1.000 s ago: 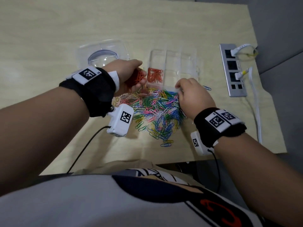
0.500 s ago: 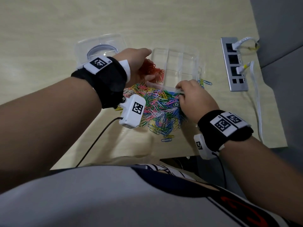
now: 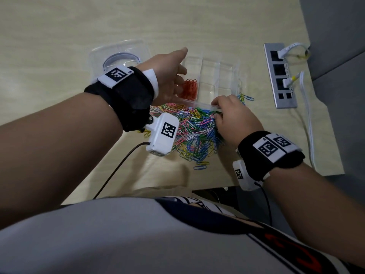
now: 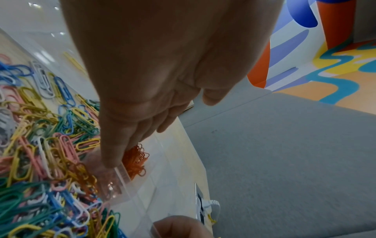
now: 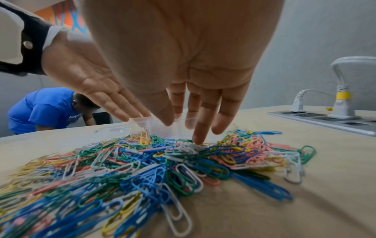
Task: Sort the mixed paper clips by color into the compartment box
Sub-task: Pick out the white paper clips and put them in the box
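My left hand [image 3: 167, 76] hovers, fingers straight, over the orange clips [image 3: 189, 89] in the compartment box [image 3: 219, 76] (clear plastic); my right hand [image 3: 235, 119], fingers spread, touches the mixed pile [image 3: 193, 131] by the tabletop's [image 3: 59, 36] near edge.

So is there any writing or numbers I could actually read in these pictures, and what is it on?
Nothing reads clearly.
power strip: small print beside the sockets, too small to read.
left wrist band and right wrist band: black-and-white square code patterns, not words; the tiny marks beside them are blurred.
blue shirt on the person in the background: white lettering, too blurred to read.
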A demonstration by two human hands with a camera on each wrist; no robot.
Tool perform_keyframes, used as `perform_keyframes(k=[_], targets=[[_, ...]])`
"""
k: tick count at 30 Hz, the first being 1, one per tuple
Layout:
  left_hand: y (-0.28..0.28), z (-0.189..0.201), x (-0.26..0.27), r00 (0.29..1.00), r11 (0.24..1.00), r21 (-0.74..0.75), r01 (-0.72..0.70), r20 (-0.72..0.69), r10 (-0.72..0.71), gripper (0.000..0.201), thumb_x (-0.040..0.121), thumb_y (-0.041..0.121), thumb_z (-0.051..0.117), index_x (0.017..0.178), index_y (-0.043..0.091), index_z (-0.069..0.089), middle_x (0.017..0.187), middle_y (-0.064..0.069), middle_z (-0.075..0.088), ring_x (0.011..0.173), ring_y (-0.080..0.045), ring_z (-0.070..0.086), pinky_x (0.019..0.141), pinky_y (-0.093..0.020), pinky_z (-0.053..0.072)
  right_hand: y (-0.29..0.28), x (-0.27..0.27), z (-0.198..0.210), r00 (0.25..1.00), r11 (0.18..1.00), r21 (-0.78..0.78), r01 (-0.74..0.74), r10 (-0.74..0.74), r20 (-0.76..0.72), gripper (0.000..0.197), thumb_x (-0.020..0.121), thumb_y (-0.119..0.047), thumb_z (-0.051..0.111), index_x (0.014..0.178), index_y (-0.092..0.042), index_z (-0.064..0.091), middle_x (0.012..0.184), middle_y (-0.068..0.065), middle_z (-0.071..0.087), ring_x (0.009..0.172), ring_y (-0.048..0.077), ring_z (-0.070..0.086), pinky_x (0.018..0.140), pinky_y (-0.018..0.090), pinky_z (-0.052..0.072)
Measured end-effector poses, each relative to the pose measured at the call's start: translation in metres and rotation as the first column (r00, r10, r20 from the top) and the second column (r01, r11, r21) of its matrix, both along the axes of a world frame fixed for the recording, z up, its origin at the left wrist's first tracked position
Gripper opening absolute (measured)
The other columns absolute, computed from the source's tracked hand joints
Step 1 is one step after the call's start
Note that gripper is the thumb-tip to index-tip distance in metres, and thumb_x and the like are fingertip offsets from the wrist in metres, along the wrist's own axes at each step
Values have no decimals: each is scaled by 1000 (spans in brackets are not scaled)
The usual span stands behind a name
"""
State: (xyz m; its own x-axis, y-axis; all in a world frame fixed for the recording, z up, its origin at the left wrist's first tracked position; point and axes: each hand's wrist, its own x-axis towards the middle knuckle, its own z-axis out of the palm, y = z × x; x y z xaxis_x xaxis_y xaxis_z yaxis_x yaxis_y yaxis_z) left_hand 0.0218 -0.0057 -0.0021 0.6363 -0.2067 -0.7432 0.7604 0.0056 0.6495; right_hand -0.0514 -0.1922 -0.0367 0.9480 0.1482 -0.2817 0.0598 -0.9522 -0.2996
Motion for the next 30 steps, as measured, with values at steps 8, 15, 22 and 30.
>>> perform_keyframes(k=[8, 15, 22, 30], targets=[[23, 4, -8, 996, 996, 89, 26, 84, -33, 21, 97, 33, 49, 101, 19, 64, 92, 0, 69, 78, -18, 66, 70, -33, 55, 20, 5, 11, 996, 998, 61, -33, 28, 81, 19, 93, -22, 51, 108, -16, 60, 106, 5, 58, 92, 26, 56, 73, 32, 42], [54, -11, -25, 971, 913, 409, 20, 211, -115, 5, 92, 19, 60, 87, 19, 62, 79, 0, 62, 71, -14, 58, 72, -33, 53, 40, 19, 6, 996, 997, 26, -72, 71, 57, 31, 98, -25, 46, 122, -17, 63, 120, 9, 58, 106, 28, 58, 88, 36, 48], [77, -30, -44, 917, 696, 705, 137, 175, -357, 12, 89, 14, 60, 96, 21, 68, 92, -2, 66, 75, -18, 64, 62, -30, 57, 63, 34, -5, 980, 976, -109, -189, 194, 35, 30, 97, -30, 49, 117, -16, 67, 116, 10, 59, 104, 31, 58, 84, 39, 50], [91, -40, -46, 915, 699, 700, 145, 174, -365, 20, 88, 11, 61, 96, 27, 70, 102, -6, 70, 98, -25, 66, 89, -38, 54, 72, 40, -14, 986, 976, -159, -147, 156, 49, 20, 92, -11, 50, 98, -16, 69, 102, 8, 61, 89, 30, 61, 74, 36, 51]])
